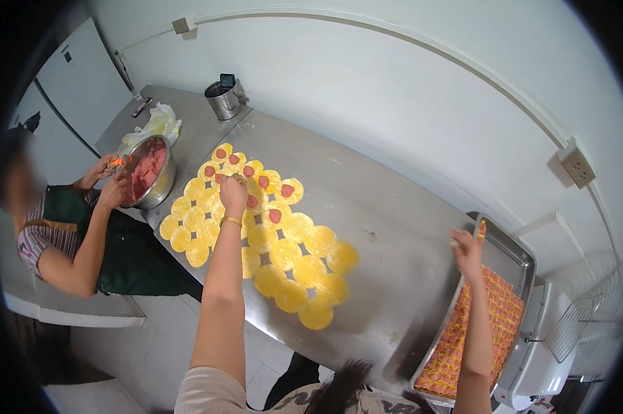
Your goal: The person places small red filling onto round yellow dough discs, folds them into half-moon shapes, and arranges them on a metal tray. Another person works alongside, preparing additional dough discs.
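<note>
Rows of round yellow dough wrappers (284, 254) lie overlapping on the steel table. Small balls of pink filling (275, 216) sit on several of the far ones. My left hand (234, 196) reaches down among these filled wrappers, its fingers drawn together; what they hold, if anything, is hidden. At the right, my right hand (468, 252) is held over the near side of a metal tray (525, 257), fingers bent inward. A small pale spot shows at its fingertips, too small to name. Tight rows of yellow-and-pink filled dough pieces (473, 331) cover much of the tray.
At the left a co-worker (83, 241) in a dark apron holds an orange-handled tool (121, 161) over a steel bowl (161, 186) of pink filling. A plastic bag (161, 123) and a steel pitcher (223, 103) stand behind. A wire rack (591, 310) is beyond the tray.
</note>
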Tool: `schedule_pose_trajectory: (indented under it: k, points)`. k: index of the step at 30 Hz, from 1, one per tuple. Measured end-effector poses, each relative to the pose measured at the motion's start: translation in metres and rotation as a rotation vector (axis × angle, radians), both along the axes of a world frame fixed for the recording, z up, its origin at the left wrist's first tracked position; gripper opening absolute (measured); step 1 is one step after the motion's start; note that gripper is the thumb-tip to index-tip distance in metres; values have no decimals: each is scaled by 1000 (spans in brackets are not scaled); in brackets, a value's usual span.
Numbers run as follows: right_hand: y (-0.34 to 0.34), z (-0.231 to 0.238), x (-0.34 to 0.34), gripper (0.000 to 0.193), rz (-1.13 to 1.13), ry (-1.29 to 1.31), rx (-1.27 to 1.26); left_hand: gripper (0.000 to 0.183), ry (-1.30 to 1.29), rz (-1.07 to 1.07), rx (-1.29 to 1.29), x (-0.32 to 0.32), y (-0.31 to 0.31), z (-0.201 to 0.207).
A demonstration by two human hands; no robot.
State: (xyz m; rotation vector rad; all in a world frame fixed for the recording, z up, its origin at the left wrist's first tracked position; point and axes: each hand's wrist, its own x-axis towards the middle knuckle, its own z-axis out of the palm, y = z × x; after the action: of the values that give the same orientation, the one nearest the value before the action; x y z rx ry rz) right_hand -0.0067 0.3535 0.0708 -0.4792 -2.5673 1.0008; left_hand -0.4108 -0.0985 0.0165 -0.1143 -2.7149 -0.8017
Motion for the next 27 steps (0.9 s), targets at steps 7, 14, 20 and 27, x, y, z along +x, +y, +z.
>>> schedule_pose_trajectory:
  k: [7,14,20,27]
  points:
    - [-165,-31,-274,46,465,-31,163,15,-191,2,-236,-71,-22,-9]
    - [-217,-85,-382,50,629,-161,342,32,-293,-96,-388,-87,-16,-19]
    - [-225,-94,-392,45,669,-269,448,32,-446,-63,-359,-98,-11,-11]
    - [-178,-93,-313,38,410,-199,389,32,-385,-137,-354,-93,-10,-10]
